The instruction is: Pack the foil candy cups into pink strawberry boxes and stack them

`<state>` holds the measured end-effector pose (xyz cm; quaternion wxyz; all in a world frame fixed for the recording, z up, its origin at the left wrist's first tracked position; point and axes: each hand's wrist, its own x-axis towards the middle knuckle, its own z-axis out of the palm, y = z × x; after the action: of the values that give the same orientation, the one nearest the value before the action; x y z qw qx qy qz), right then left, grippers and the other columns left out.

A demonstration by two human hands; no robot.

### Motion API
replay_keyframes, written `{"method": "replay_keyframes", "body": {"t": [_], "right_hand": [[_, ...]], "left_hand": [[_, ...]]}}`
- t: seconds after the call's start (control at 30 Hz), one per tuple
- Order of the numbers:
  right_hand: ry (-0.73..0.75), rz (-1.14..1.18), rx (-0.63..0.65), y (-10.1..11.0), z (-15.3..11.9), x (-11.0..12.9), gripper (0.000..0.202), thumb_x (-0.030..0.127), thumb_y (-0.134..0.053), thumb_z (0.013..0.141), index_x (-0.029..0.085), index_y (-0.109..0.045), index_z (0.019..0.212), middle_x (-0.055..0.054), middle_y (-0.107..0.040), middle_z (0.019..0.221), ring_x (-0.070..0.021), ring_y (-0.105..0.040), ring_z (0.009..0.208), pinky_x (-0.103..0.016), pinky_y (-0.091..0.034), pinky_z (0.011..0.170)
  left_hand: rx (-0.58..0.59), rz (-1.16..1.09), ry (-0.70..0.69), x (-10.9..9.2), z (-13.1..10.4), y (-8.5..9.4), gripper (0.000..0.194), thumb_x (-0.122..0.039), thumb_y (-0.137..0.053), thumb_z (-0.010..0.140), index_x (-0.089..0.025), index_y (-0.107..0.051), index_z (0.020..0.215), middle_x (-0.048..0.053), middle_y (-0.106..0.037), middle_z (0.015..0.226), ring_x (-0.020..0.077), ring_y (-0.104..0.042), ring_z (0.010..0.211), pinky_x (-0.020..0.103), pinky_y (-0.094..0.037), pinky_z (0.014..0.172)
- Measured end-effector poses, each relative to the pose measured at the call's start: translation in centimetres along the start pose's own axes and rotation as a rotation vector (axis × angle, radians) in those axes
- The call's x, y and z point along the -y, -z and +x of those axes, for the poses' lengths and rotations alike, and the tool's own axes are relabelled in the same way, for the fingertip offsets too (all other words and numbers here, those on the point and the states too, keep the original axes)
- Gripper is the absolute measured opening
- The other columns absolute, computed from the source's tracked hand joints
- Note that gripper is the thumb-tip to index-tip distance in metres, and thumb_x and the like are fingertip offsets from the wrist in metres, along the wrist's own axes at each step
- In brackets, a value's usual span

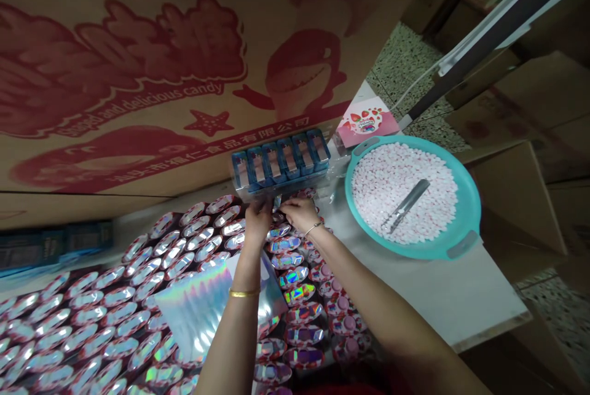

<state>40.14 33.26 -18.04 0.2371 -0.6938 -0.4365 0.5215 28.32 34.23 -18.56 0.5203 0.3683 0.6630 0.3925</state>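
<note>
My left hand [259, 217], a gold bangle on its wrist, is closed, with its fingertips partly hidden. Beside it, my right hand [300, 214] reaches in from the right with its fingers pinched together. A small shiny piece [277, 202] shows between the two hands; what exactly it is, I cannot make out. Just beyond my fingers stands a clear plastic tray [258, 189] with a row of blue packs [288, 158]. Many upright red pouches [200, 238] with silvery oval tops crowd around and below my hands. Across some of them lies a flat holographic silver sheet [198, 306], partly behind my left forearm.
A turquoise basin [470, 198] full of small pale candies [391, 174], with a metal scoop [405, 206] on top, sits right on the white table [465, 297]. A large printed carton [184, 106] walls the back. A pink strawberry box [366, 121] stands behind the basin.
</note>
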Motion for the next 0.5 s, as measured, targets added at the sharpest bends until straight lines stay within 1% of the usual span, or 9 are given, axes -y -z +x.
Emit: {"method": "replay_keyframes", "body": {"t": [0.1, 0.2, 0.27, 0.33, 0.4, 0.43, 0.5], "right_hand": [[-0.040, 0.095, -0.005, -0.4, 0.0, -0.2, 0.022, 0.026, -0.051, 0.077, 0.016, -0.070, 0.072, 0.007, -0.047, 0.040, -0.0110, -0.044, 0.036, -0.021, -0.036, 0.042], [-0.038, 0.134, -0.012, -0.6, 0.1, -0.3, 0.021, 0.024, -0.050, 0.074, 0.018, -0.066, 0.063, 0.007, -0.045, 0.038, -0.0105, -0.043, 0.036, -0.021, -0.035, 0.043], [-0.014, 0.129, -0.015, -0.3, 0.1, -0.2, 0.020, 0.023, -0.052, 0.073, 0.018, -0.063, 0.057, 0.006, -0.047, 0.039, -0.0110, -0.046, 0.039, -0.021, -0.036, 0.045], [0.029, 0.107, -0.020, 0.4, 0.2, 0.0, 0.017, 0.022, -0.057, 0.072, 0.019, -0.063, 0.056, 0.004, -0.055, 0.046, -0.0121, -0.053, 0.047, -0.021, -0.038, 0.050], [0.079, 0.081, -0.037, 1.3, 0.4, 0.5, 0.014, 0.024, -0.061, 0.072, 0.019, -0.065, 0.059, 0.002, -0.063, 0.056, -0.0137, -0.059, 0.058, -0.022, -0.040, 0.056], [0.103, 0.071, -0.048, 1.8, 0.6, 0.8, 0.016, 0.027, -0.062, 0.075, 0.019, -0.066, 0.061, 0.001, -0.065, 0.060, -0.0142, -0.060, 0.063, -0.022, -0.040, 0.058], [0.140, 0.054, -0.071, 2.6, 1.1, 1.6, 0.027, 0.034, -0.059, 0.082, 0.019, -0.063, 0.060, 0.000, -0.064, 0.061, -0.0147, -0.060, 0.065, -0.022, -0.039, 0.058]], "left_hand": [[0.014, -0.105, 0.127, -0.6, -0.4, 0.2, 0.019, -0.036, -0.069, 0.066, -0.017, -0.070, 0.068, 0.002, -0.064, 0.063, 0.0168, -0.058, 0.062, 0.026, -0.044, 0.057], [0.043, -0.161, 0.203, -0.7, -0.6, 0.2, 0.032, -0.037, -0.078, 0.058, -0.015, -0.073, 0.079, 0.003, -0.069, 0.070, 0.0164, -0.061, 0.062, 0.026, -0.045, 0.056], [0.105, -0.162, 0.219, -0.6, -0.7, 0.2, 0.037, -0.042, -0.082, 0.054, -0.014, -0.070, 0.075, 0.003, -0.069, 0.067, 0.0151, -0.060, 0.059, 0.025, -0.045, 0.056], [0.154, -0.149, 0.215, -0.4, -0.7, 0.2, 0.040, -0.048, -0.083, 0.053, -0.015, -0.065, 0.067, 0.001, -0.065, 0.059, 0.0131, -0.058, 0.054, 0.024, -0.044, 0.054], [0.142, -0.123, 0.196, -0.2, -0.8, 0.0, 0.041, -0.050, -0.081, 0.054, -0.016, -0.061, 0.063, -0.001, -0.061, 0.054, 0.0119, -0.056, 0.050, 0.023, -0.043, 0.052], [0.124, -0.108, 0.186, -0.2, -0.9, -0.1, 0.040, -0.050, -0.080, 0.056, -0.016, -0.059, 0.063, -0.002, -0.060, 0.053, 0.0118, -0.056, 0.049, 0.023, -0.042, 0.051], [0.084, -0.080, 0.182, -0.1, -1.0, -0.3, 0.037, -0.048, -0.078, 0.059, -0.018, -0.057, 0.064, -0.003, -0.059, 0.051, 0.0120, -0.055, 0.047, 0.023, -0.041, 0.050]]}}
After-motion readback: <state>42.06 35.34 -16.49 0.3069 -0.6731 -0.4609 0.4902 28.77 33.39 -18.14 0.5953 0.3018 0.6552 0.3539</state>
